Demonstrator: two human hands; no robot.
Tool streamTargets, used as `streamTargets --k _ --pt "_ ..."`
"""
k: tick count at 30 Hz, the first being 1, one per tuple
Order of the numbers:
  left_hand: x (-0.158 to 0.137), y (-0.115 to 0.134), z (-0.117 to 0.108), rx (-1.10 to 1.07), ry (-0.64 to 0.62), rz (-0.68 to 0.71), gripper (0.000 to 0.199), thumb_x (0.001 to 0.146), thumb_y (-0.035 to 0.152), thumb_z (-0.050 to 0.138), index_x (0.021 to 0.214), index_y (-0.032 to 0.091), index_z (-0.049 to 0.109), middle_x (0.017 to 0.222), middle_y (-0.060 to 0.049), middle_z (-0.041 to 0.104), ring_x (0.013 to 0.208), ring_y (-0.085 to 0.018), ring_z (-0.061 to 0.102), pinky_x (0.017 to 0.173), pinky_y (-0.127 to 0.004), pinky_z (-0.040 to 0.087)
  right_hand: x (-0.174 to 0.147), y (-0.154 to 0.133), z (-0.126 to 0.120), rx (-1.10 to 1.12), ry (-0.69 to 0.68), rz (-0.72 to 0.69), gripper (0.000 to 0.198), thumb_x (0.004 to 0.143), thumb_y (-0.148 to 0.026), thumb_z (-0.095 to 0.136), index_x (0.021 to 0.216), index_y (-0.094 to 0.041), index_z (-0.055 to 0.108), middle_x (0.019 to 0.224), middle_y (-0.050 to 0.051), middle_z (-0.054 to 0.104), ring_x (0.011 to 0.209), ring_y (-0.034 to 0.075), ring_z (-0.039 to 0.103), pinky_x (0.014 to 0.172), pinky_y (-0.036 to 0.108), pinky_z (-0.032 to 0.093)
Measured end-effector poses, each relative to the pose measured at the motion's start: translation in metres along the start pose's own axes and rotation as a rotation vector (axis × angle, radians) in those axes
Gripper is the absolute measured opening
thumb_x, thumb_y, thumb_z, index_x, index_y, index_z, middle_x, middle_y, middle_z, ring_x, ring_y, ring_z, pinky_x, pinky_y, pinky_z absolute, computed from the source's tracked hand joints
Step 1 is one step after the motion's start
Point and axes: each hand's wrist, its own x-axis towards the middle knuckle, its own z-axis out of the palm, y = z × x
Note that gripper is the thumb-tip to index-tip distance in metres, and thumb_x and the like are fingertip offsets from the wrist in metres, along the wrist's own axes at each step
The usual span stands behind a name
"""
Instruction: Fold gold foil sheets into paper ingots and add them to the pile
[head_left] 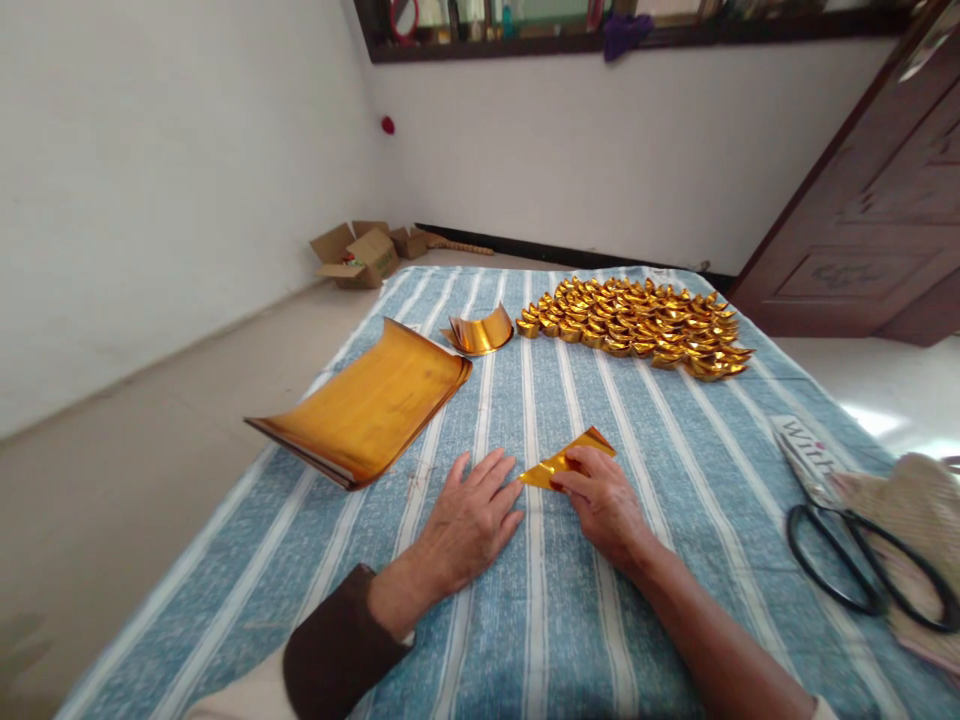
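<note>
A folded piece of gold foil paper (541, 471), narrowing to a point at its left end, lies on the striped cloth. My right hand (604, 500) grips it with thumb and fingers pinched over its right part. Beside the pointed tip, my left hand (469, 520) rests flat on the cloth with fingers stretched out; one fingertip is at or just beside the tip. Farther left is a stack of large gold sheets (367, 395) with curled edges. Beyond it sits a small curved stack of gold paper (482, 332). Many folded gold ingots (630, 320) stand in rows at the far right.
Black-handled scissors (862, 560) lie at the right beside a beige knitted cloth (911, 520) and a printed packet (806, 455). A blue and white striped cloth (480, 610) covers the surface. Beyond its far edge, an open cardboard box (367, 258) stands on the floor.
</note>
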Motion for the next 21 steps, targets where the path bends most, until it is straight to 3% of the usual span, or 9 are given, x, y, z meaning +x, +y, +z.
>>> streamTargets --k 14,17,21 --pt "0.008 0.004 -0.009 -0.081 -0.131 -0.118 0.021 0.088 0.024 0.058 0.106 0.019 0.067 0.129 -0.013 0.059 0.126 -0.033 0.049 0.101 -0.056 0.037 -0.002 0.002 0.002 0.011 -0.002 -0.019 0.028 0.085 -0.007 0.048 0.089 -0.022 0.071 0.101 0.007 0.058 0.094 0.02 0.054 0.082 0.035 0.045" --pt "0.013 0.002 -0.006 -0.129 -0.117 -0.138 0.016 0.086 0.022 0.06 0.099 0.017 0.068 0.124 -0.013 0.061 0.119 -0.03 0.054 0.098 -0.05 0.041 -0.002 0.002 0.003 -0.01 -0.014 -0.024 0.029 0.085 -0.008 0.046 0.091 -0.023 0.07 0.1 0.007 0.059 0.094 0.021 0.053 0.082 0.035 0.044" --pt "0.02 -0.003 -0.001 -0.21 -0.005 -0.163 0.011 0.084 0.02 0.06 0.09 0.016 0.068 0.11 -0.011 0.067 0.105 -0.026 0.061 0.093 -0.043 0.047 -0.001 -0.002 0.003 -0.071 -0.039 -0.02 0.029 0.087 -0.009 0.046 0.095 -0.023 0.07 0.097 0.007 0.059 0.093 0.02 0.052 0.08 0.034 0.044"
